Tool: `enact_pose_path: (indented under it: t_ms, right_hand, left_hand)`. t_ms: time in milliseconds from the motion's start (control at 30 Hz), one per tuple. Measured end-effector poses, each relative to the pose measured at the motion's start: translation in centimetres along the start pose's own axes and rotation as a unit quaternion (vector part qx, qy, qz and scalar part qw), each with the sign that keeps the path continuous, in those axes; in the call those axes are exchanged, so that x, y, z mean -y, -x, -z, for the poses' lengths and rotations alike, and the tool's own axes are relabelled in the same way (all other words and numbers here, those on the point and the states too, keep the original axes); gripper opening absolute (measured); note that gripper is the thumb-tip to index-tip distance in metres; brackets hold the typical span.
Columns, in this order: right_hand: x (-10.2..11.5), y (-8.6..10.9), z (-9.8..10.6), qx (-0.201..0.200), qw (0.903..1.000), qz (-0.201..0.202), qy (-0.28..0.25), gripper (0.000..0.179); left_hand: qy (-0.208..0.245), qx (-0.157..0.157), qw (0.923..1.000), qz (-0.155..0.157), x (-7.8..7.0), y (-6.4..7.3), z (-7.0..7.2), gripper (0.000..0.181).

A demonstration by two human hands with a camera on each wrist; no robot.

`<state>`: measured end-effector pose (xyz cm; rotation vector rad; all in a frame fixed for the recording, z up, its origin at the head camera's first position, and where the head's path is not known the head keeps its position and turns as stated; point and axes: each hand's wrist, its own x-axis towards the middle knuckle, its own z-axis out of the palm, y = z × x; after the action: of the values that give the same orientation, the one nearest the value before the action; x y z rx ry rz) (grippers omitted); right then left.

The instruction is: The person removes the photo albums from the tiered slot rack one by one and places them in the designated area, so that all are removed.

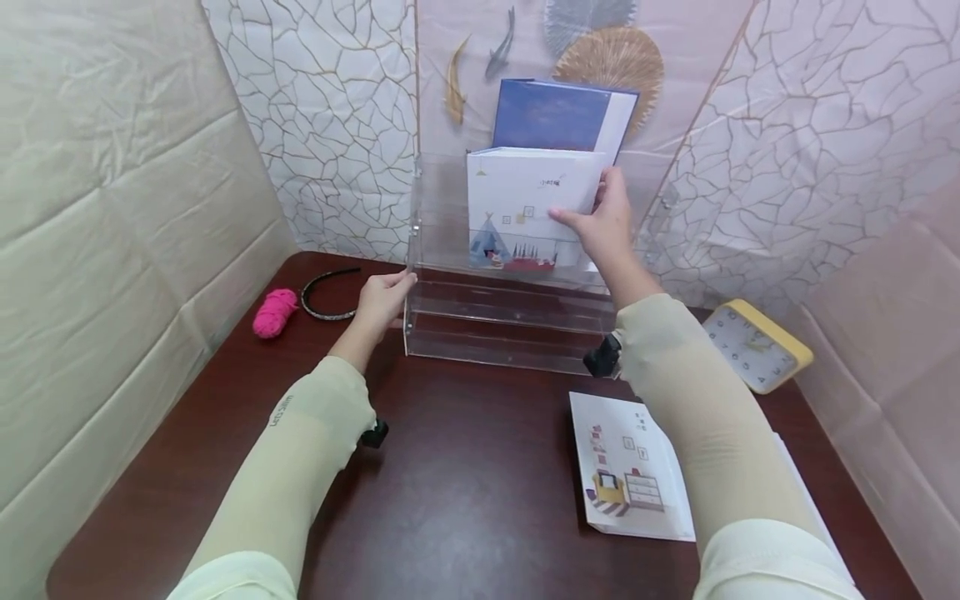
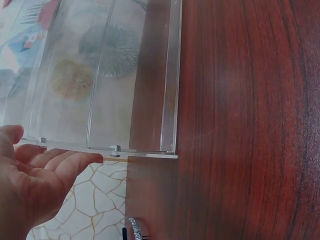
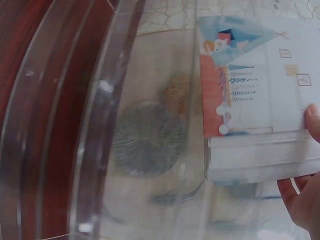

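A clear acrylic rack point(image 1: 510, 346) with stepped tiers stands at the back of the table. My left hand point(image 1: 382, 302) holds its left side panel point(image 2: 145, 152), the thumb at the edge and the fingers along the outer face. My right hand point(image 1: 609, 218) grips a white book point(image 1: 517, 187) by its right side, thumb on the front cover and fingers behind. A blue tent is drawn on this cover, also seen in the right wrist view on the book point(image 3: 260, 75). The book is upright at an upper tier, in front of a taller blue book point(image 1: 551, 112).
More white books point(image 1: 630, 467) lie at the right, partly under my right forearm. A yellow-framed clock point(image 1: 757, 346) is at the back right. At the left are a pink yarn bundle point(image 1: 274, 313) and a dark headband point(image 1: 321, 315). Patterned cloth hangs behind the table.
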<state>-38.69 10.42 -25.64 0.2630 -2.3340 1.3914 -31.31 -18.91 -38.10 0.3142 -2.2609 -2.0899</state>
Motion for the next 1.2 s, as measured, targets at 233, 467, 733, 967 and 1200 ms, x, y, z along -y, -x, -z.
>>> enact_pose_path:
  t_ms: [233,467,733,967,1200]
  right_hand:
    - [3.6,-0.9,-1.1,0.063,0.9965,0.041,0.039,0.067]
    - [5.2,-1.0,-1.9,0.084,0.993,0.053,0.064,0.068]
    - [5.8,-2.0,-1.3,0.063,0.9967,0.05,0.009,0.066]
    - [6.2,-3.5,1.6,0.036,0.9928,0.067,-0.093,0.065]
    - [6.9,-3.0,5.0,0.009,0.9882,0.041,-0.147,0.063]
  left_hand:
    - [0.001,0.002,1.0,-0.002,0.1,0.3,-0.1,0.051]
    - [-0.003,0.005,1.0,0.007,0.2,0.1,-0.1,0.05]
    - [-0.004,0.004,1.0,0.002,0.1,0.0,0.2,0.05]
    - [-0.01,0.006,0.9999,-0.003,0.1,0.1,0.1,0.051]
    - [-0.017,-0.004,0.9998,-0.01,0.2,-0.2,0.0,0.048]
